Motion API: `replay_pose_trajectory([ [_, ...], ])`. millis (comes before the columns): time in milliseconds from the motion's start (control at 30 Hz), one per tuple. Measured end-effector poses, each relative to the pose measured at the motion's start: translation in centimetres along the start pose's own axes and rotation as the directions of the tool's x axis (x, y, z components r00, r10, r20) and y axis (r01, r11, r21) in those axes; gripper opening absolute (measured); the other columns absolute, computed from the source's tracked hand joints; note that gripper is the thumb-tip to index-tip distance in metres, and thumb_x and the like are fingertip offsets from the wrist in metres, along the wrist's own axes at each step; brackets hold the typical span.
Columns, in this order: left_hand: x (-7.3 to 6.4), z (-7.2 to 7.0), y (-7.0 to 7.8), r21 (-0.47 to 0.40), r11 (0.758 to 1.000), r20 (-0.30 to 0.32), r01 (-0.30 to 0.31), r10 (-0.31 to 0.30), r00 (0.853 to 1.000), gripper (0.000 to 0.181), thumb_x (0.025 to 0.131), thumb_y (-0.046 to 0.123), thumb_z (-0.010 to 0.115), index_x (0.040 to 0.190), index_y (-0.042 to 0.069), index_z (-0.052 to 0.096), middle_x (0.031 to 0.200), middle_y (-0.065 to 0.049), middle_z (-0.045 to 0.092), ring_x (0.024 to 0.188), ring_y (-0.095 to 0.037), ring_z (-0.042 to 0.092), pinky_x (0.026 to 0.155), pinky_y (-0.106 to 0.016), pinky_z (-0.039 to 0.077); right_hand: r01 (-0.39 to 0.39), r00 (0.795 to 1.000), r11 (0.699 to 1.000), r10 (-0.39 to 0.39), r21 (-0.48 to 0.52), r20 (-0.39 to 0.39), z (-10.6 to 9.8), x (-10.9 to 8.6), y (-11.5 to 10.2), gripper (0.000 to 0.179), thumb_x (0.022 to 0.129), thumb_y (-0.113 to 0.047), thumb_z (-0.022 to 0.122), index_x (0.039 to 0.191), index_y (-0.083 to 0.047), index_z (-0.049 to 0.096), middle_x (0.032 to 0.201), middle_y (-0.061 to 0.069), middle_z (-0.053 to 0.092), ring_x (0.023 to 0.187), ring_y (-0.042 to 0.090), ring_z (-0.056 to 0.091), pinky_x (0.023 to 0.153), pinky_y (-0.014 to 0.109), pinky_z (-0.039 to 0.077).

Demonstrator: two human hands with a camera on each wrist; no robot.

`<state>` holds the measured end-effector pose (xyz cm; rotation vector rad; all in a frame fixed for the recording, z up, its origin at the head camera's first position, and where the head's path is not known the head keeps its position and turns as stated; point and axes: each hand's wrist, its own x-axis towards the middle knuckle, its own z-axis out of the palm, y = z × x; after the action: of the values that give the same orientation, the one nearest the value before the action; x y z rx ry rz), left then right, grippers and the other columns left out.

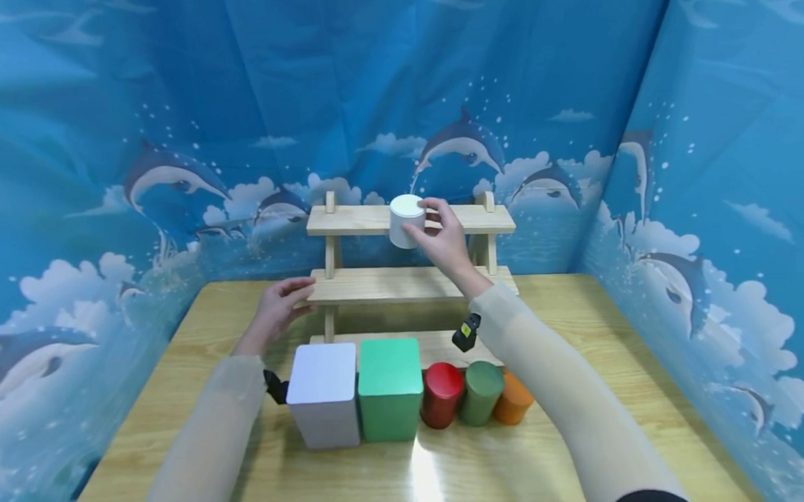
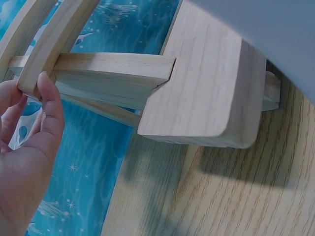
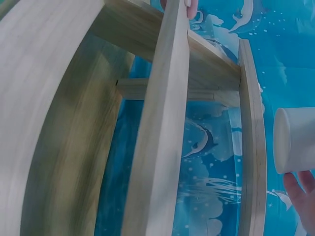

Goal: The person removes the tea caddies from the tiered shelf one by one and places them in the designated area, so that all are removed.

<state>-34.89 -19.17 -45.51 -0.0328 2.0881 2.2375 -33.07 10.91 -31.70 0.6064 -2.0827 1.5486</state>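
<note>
My right hand holds a white cylinder upright, thumb and fingers around its right side. In the head view the cylinder overlaps the top board of a three-tier wooden shelf; the right wrist view shows the cylinder beside the top board's edge. At the shelf's left end, my left hand pinches the end of the middle board between thumb and fingers, as the left wrist view shows.
In front of the shelf stand a white block, a green block, a red cylinder, a dark green cylinder and an orange cylinder, side by side on the wooden table. A blue dolphin-print curtain hangs behind.
</note>
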Motion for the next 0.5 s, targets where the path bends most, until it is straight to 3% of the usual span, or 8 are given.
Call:
replay_pose_trajectory([
  [100,0.0,0.0,0.0,-0.002,1.0,0.002,-0.002,0.002,1.0,0.041,0.089,0.02,0.064,0.125,0.004,0.054,0.122,-0.008,0.051,0.1,-0.018,0.056,0.081,-0.032,0.054,-0.001,1.0,1.0,0.001,0.011,-0.008,-0.3,-0.3,0.3,0.039,0.083,-0.003,0.068,0.117,0.007,0.049,0.121,0.02,0.051,0.105,0.036,0.053,0.084,0.046,0.05],
  [333,0.0,-0.1,-0.2,0.008,1.0,0.004,-0.006,0.006,1.0,0.043,0.088,0.023,0.065,0.125,0.004,0.054,0.124,-0.01,0.05,0.101,-0.019,0.056,0.081,-0.032,0.054,-0.007,0.999,1.0,0.007,0.008,-0.042,-1.0,-0.5,3.3,0.041,0.082,-0.015,0.072,0.117,-0.005,0.052,0.121,0.007,0.053,0.105,0.027,0.055,0.084,0.037,0.052],
  [500,0.1,-0.2,-0.2,0.014,1.0,0.014,-0.013,0.013,1.0,0.044,0.088,0.024,0.064,0.126,0.004,0.053,0.127,-0.012,0.048,0.1,-0.018,0.056,0.081,-0.031,0.054,-0.021,0.998,0.999,0.023,0.042,-0.052,-1.6,-1.3,3.0,0.04,0.082,-0.013,0.072,0.116,-0.005,0.052,0.122,0.007,0.052,0.106,0.026,0.056,0.085,0.038,0.051],
])
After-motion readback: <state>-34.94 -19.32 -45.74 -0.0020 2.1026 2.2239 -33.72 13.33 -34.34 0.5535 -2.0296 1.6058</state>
